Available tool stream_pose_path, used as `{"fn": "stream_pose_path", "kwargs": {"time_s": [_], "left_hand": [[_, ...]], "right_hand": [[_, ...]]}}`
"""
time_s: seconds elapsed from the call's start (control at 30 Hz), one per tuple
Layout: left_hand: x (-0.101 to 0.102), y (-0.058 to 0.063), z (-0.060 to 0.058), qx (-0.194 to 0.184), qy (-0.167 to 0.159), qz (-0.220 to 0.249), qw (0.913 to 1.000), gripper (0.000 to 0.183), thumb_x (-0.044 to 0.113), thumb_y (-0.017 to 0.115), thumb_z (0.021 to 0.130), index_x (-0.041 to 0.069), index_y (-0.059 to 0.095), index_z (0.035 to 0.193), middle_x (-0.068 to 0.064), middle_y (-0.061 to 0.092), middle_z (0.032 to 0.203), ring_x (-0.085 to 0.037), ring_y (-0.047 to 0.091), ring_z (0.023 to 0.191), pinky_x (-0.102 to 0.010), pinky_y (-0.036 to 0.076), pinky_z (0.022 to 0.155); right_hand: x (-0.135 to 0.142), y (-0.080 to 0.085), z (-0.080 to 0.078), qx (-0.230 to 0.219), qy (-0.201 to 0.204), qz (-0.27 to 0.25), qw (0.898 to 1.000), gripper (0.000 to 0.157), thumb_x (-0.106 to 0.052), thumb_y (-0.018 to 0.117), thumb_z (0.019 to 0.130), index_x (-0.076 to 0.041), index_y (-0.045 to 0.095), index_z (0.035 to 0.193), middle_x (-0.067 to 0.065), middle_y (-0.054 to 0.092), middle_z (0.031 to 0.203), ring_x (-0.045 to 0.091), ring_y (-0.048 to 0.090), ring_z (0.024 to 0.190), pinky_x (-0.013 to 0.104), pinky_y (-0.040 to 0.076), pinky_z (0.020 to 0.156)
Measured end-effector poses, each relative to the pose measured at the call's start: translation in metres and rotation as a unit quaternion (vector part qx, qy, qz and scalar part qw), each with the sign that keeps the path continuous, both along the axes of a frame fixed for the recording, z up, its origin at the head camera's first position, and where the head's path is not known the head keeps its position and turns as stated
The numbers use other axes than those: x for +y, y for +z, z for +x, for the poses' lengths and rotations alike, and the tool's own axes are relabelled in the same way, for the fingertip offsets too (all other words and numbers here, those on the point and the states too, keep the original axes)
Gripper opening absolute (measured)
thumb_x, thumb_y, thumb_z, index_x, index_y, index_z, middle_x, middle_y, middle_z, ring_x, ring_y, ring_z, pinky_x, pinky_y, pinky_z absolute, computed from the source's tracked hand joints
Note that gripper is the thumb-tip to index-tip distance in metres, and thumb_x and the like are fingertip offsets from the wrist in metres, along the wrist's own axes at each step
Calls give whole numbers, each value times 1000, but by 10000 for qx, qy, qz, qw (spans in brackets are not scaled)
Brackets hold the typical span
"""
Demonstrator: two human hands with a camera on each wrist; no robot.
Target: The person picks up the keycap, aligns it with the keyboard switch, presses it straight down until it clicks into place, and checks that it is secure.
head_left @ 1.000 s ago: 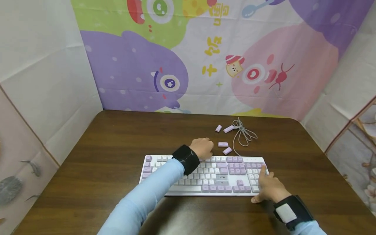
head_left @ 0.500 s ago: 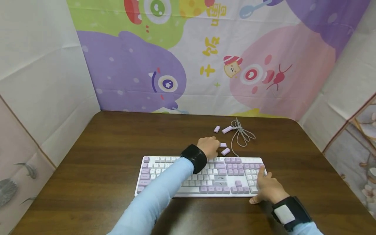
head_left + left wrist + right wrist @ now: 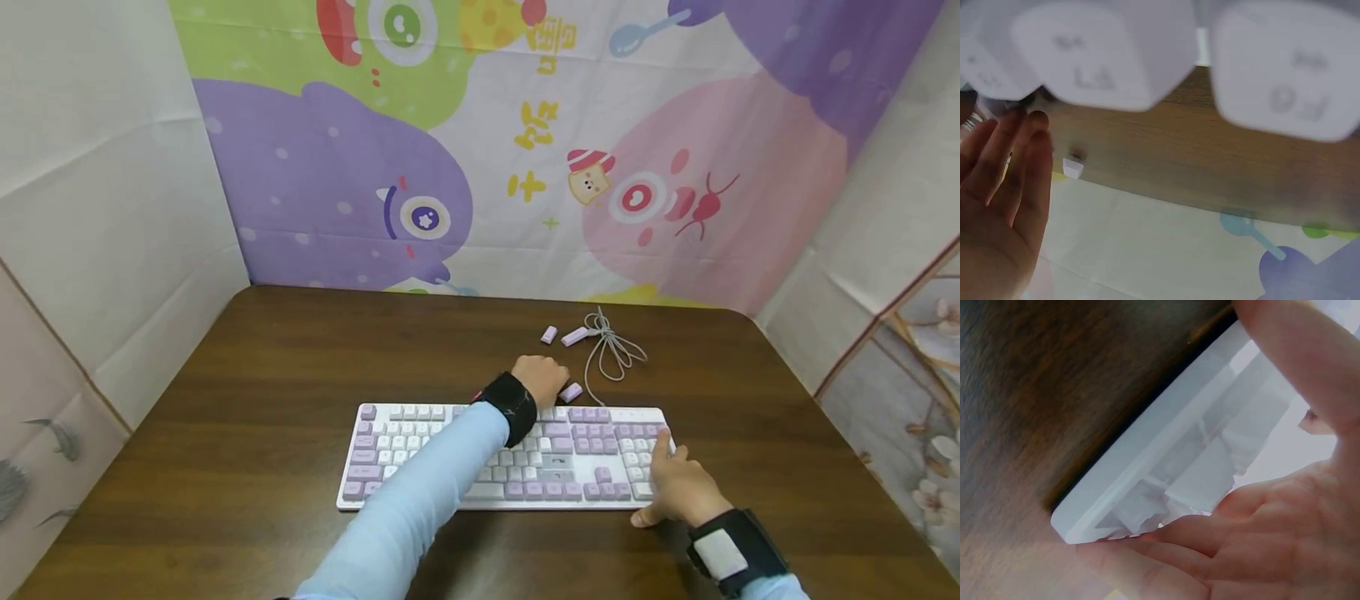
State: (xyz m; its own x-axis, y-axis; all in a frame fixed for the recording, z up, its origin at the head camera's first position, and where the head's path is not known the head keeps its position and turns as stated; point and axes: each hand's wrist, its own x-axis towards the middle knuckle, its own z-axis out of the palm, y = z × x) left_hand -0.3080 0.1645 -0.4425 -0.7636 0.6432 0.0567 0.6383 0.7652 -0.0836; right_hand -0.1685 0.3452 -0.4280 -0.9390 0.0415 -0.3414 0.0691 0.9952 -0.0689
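Note:
A white and lilac keyboard (image 3: 420, 412) lies on the brown table. My left hand (image 3: 538, 379) reaches across it, fingers down beyond its back edge, where a lilac keycap is now hidden under the hand. In the left wrist view the left hand's fingers (image 3: 1032, 169) come close to the thumb at the left edge; I cannot tell whether they pinch the keycap. Another lilac keycap (image 3: 571, 392) lies right beside this hand. My right hand (image 3: 686, 487) holds the keyboard's right end, thumb at the front edge and fingers along the side.
Behind the left hand lie a small lilac keycap (image 3: 549, 335) and a longer lilac keycap (image 3: 574, 337). A bundled grey cable (image 3: 617, 348) runs to the keyboard's back edge. A cartoon-printed cloth (image 3: 517, 250) hangs behind the table (image 3: 247, 400).
My left hand has moved right along the keyboard's back edge and now covers one of the loose keycaps. The right hand stays on the keyboard's right end. The head view has shifted slightly.

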Motion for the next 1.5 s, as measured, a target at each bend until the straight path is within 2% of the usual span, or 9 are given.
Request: {"fn": "stream_pose_path", "kwargs": {"time_s": [0.13, 0.3, 0.53, 0.73, 0.87, 0.97, 1.07, 1.2, 1.5], "left_hand": [[-2, -2, -3, 470, -62, 272, 9985, 8, 17, 65, 83, 20, 72, 82, 1, 72, 84, -17, 67, 72, -35, 53, 58], [-4, -2, -2, 660, -106, 46, 9978, 11, 18, 65, 83, 22, 74, 87, 2, 71, 87, -15, 66, 74, -33, 53, 59], [-7, -3, 1, 1097, -391, -48, 9932, 13, 15, 65, 81, 24, 73, 76, 6, 71, 79, -11, 65, 69, -30, 53, 58], [-9, -4, 0, 955, -240, -117, 9951, 7, 23, 67, 81, 25, 72, 85, 5, 71, 80, -13, 66, 69, -31, 52, 57], [-11, -5, -2, 933, -68, -82, 9956, 9, 29, 71, 77, 26, 73, 86, 4, 72, 82, -14, 66, 70, -32, 52, 57], [-13, -9, -4, 1035, 90, -13, 9946, 4, 25, 71, 77, 26, 74, 81, 4, 72, 79, -14, 66, 68, -31, 51, 55], [-15, -14, -7, 1082, 287, 25, 9937, 10, 19, 68, 80, 26, 74, 77, 5, 71, 76, -14, 65, 66, -31, 51, 53], [-18, -16, -9, 1079, 439, -4, 9932, 13, 17, 65, 82, 25, 75, 80, 3, 71, 76, -15, 65, 67, -31, 52, 54], [-22, -5, -2, 953, 405, -58, 9946, 15, 16, 63, 83, 26, 74, 79, 5, 72, 80, -15, 65, 70, -32, 51, 56]], "right_hand": [[1, 0, 0, -6, -37, 70, 10000, 134, -42, 89, 46, 25, 13, 134, 51, 37, 118, 54, 55, 94, 55, 48, 80], [3, -1, 0, -11, -17, 92, 10000, 135, -44, 89, 44, 25, 13, 134, 51, 38, 117, 54, 56, 92, 55, 48, 78], [3, -2, -1, -76, -65, 107, 9999, 135, -43, 89, 44, 24, 13, 134, 51, 37, 119, 54, 55, 94, 55, 48, 79], [2, -2, 0, -47, -54, 91, 9999, 135, -44, 89, 44, 24, 14, 134, 51, 37, 118, 55, 55, 94, 55, 48, 79], [1, -1, 1, -32, -63, 76, 9999, 135, -43, 89, 45, 24, 14, 134, 51, 37, 119, 56, 54, 95, 56, 48, 80], [-1, 0, 1, -26, -57, 70, 10000, 134, -43, 89, 45, 24, 14, 134, 51, 37, 119, 56, 54, 96, 56, 47, 81], [-2, 1, 1, -11, -13, 65, 10000, 134, -43, 89, 46, 24, 14, 134, 51, 37, 119, 56, 54, 96, 56, 47, 81], [-3, 1, 1, -6, -4, 60, 10000, 133, -42, 89, 46, 24, 13, 134, 51, 37, 119, 56, 54, 96, 56, 47, 82], [-2, 3, 0, -66, -59, 35, 10000, 134, -43, 88, 47, 24, 12, 134, 51, 35, 121, 57, 53, 99, 56, 46, 83]]}}
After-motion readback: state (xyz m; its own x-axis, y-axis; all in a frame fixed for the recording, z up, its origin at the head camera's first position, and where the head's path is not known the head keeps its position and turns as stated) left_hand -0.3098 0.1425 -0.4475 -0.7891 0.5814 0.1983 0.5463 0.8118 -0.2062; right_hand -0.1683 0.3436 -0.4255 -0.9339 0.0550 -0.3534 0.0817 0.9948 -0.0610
